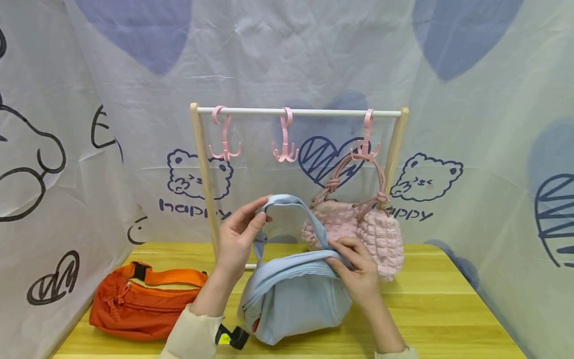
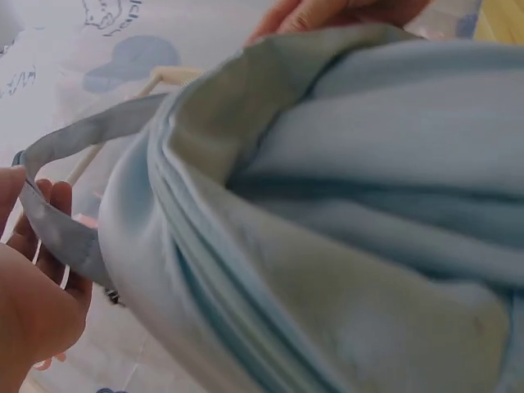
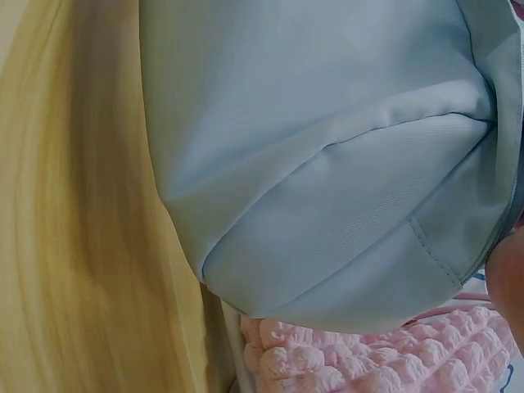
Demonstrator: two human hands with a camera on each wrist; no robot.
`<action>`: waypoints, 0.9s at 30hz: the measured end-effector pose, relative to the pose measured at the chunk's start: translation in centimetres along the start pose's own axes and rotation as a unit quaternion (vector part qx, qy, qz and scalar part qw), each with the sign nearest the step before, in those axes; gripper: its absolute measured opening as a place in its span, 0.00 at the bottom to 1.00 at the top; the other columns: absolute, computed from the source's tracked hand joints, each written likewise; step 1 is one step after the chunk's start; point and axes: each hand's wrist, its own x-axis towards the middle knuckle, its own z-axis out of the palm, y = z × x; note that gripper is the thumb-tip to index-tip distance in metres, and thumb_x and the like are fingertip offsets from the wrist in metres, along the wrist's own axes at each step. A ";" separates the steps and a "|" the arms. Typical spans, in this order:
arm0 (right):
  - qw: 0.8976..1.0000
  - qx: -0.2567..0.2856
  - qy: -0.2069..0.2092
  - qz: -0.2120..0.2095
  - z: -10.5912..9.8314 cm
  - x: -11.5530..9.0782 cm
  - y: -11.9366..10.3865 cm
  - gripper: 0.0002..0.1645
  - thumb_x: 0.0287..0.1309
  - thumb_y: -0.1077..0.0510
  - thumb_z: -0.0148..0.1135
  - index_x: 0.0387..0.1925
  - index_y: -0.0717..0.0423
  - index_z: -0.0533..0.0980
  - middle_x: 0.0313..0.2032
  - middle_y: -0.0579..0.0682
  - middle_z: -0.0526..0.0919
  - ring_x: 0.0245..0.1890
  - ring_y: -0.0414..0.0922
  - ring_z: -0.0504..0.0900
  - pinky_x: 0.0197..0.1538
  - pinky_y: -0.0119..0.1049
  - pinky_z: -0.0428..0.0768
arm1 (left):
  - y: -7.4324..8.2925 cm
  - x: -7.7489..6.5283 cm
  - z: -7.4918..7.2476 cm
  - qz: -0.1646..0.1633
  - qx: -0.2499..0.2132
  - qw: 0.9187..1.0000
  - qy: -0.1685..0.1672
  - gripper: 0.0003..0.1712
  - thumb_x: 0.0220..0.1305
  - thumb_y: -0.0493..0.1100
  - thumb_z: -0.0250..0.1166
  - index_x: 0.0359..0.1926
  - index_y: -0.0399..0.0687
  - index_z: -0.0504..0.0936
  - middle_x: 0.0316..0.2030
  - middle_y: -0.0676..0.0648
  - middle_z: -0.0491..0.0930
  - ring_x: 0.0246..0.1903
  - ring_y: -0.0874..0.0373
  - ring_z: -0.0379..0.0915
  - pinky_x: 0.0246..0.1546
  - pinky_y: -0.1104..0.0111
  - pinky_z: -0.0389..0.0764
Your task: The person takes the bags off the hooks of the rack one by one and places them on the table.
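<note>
A light blue bag [image 1: 305, 304] with a zipped top and a strap [image 1: 287, 199] is held up over the table's middle. My left hand [image 1: 239, 232] pinches the strap near its top left between thumb and fingers; the left wrist view shows the same strap [image 2: 70, 237] looped by the hand [image 2: 41, 286]. At the bag's upper right edge, my right hand [image 1: 358, 271] pinches the fabric by the strap's base. In the right wrist view the bag [image 3: 344, 188] fills the middle, and only a sliver of the hand [image 3: 508, 282] shows at the right edge.
A rack with a white bar [image 1: 327, 113] carries three pink hooks, including a middle hook [image 1: 285, 142]. A pink puffy bag [image 1: 381, 239] hangs from the right hook [image 1: 367, 144]. An orange waist bag [image 1: 143, 304] lies at the left of the yellow wooden table [image 1: 448, 319].
</note>
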 end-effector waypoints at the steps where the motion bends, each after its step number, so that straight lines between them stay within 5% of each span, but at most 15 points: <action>1: 1.000 0.003 0.001 0.000 0.0 0.0 0.0 0.20 0.60 0.68 0.72 0.51 0.77 0.82 0.47 0.67 0.80 0.51 0.44 0.80 0.53 0.28 0.80 | -0.1 -0.1 -0.1 0.007 0.011 1.000 -0.009 0.19 0.75 0.30 0.60 0.63 0.38 0.81 0.55 0.51 0.85 0.47 0.56 0.82 0.57 0.68 0.81; 6: 1.000 0.015 0.014 0.001 0.0 -0.1 0.2 0.19 0.61 0.68 0.71 0.50 0.79 0.81 0.47 0.68 0.80 0.51 0.44 0.80 0.54 0.28 0.81 | -0.9 -0.8 -0.9 0.035 0.113 0.992 -0.047 0.26 0.74 0.30 0.61 0.71 0.41 0.75 0.67 0.48 0.77 0.61 0.54 0.76 0.65 0.67 0.75; 14: 0.998 0.017 0.046 0.028 0.2 -0.2 0.1 0.19 0.58 0.74 0.70 0.51 0.80 0.81 0.48 0.65 0.80 0.53 0.44 0.80 0.57 0.28 0.81 | -2.2 -2.2 -2.5 0.052 0.254 0.961 -0.100 0.40 0.69 0.42 0.67 0.79 0.54 0.65 0.75 0.49 0.68 0.70 0.49 0.67 0.70 0.47 0.69; 20: 0.998 0.006 0.051 0.032 0.3 -0.4 0.2 0.19 0.58 0.74 0.70 0.52 0.79 0.81 0.48 0.65 0.80 0.53 0.43 0.80 0.57 0.27 0.80 | -2.8 -3.1 -3.6 0.004 0.263 0.953 -0.151 0.53 0.68 0.65 0.68 0.83 0.54 0.54 0.77 0.43 0.64 0.74 0.42 0.62 0.71 0.40 0.64; 27: 0.997 -0.013 0.056 0.047 0.6 -0.6 0.3 0.20 0.54 0.80 0.69 0.51 0.79 0.81 0.48 0.63 0.80 0.53 0.43 0.79 0.57 0.27 0.80 | -3.2 -4.0 -3.8 -0.040 0.244 0.955 -0.164 0.57 0.63 0.53 0.76 0.84 0.63 0.51 0.78 0.48 0.61 0.73 0.44 0.63 0.70 0.40 0.66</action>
